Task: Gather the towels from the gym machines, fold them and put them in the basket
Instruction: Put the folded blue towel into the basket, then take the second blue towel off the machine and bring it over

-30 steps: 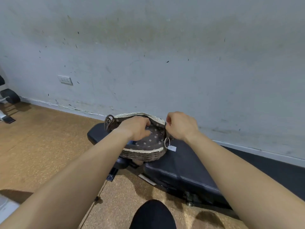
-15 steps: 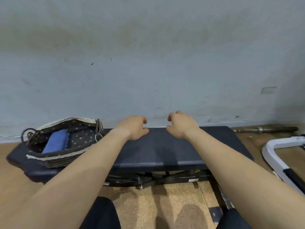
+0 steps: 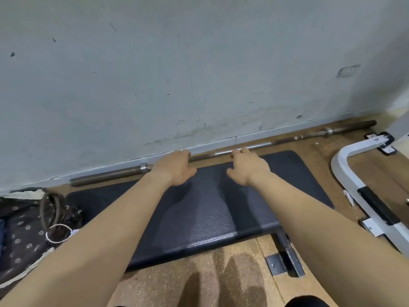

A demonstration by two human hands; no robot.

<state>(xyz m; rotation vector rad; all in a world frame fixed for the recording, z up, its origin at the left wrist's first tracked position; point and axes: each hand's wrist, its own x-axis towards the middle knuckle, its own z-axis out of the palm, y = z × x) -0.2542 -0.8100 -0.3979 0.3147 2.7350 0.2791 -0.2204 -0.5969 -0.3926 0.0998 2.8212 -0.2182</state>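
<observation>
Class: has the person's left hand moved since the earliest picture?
Yes. The left hand has left the basket and shifted right along the bench, and is now over its pad, holding nothing.

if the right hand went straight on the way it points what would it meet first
Probably the barbell on the floor along the wall: the right hand is over the bench, fingers pointing there. Depth is unclear; it might pass above and reach the wall.

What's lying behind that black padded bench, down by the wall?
A long metal barbell lies on the floor between the bench and the wall. The left hand and right hand hide stretches of its middle.
</observation>
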